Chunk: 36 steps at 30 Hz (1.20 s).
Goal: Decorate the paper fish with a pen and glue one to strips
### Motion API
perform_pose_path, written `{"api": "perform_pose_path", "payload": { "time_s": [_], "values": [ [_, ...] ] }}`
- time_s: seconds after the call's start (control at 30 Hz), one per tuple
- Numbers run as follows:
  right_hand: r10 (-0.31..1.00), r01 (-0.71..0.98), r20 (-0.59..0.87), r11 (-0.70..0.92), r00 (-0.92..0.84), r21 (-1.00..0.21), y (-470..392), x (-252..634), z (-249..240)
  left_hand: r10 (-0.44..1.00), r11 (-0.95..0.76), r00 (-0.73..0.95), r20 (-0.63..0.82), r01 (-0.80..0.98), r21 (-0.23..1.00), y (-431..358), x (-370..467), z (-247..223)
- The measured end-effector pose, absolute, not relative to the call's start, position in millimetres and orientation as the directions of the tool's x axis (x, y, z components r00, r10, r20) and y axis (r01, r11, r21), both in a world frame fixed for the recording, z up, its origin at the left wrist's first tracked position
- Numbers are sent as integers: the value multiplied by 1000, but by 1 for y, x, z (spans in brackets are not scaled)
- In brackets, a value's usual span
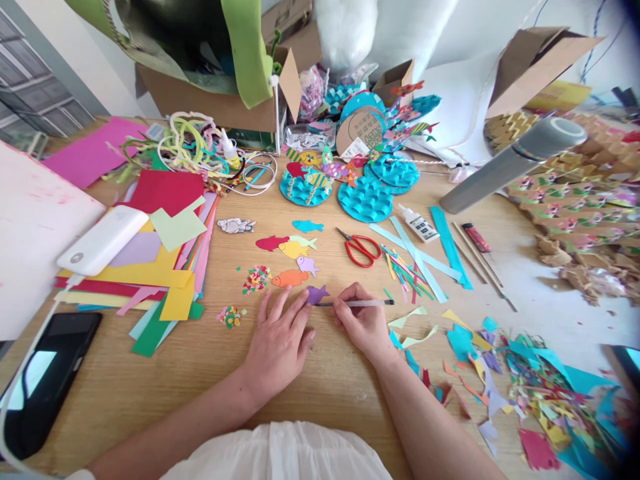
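Note:
A small purple paper fish [317,295] lies flat on the wooden table. My left hand [283,333] rests with spread fingers, its fingertips at the fish's left edge. Pinched in my right hand [363,320] is a slim pen [367,303], its tip at the lower edge of the purple fish. Just above lie an orange paper fish [290,278], a lilac one [308,265], a yellow one [295,249], a red one [272,243] and a blue one [307,226]. Piles of tiny paper dots [257,279] sit left of them.
Red-handled scissors [361,249], thin paper strips [407,273] and a glue bottle [419,224] lie to the right, with paper scraps [540,387] nearer me. Coloured paper sheets [167,193], a white power bank [103,240] and a phone [50,380] are left. Blue decorated discs [366,200] and a grey flask [510,163] stand behind.

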State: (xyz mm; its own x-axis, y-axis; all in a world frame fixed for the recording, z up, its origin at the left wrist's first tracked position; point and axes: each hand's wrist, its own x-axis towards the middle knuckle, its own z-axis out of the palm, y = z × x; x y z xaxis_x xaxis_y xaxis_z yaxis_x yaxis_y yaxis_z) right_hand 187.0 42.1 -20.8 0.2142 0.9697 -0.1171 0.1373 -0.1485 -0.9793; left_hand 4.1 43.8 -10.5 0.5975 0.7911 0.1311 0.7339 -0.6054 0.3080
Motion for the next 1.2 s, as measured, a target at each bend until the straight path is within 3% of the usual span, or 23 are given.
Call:
{"api": "perform_pose_path", "payload": {
  "time_s": [1.2],
  "values": [
    [966, 154, -90, -130, 243, -979, 43, 187, -19, 789, -606, 603, 120, 731, 314, 44, 4, -13]
  ]
}}
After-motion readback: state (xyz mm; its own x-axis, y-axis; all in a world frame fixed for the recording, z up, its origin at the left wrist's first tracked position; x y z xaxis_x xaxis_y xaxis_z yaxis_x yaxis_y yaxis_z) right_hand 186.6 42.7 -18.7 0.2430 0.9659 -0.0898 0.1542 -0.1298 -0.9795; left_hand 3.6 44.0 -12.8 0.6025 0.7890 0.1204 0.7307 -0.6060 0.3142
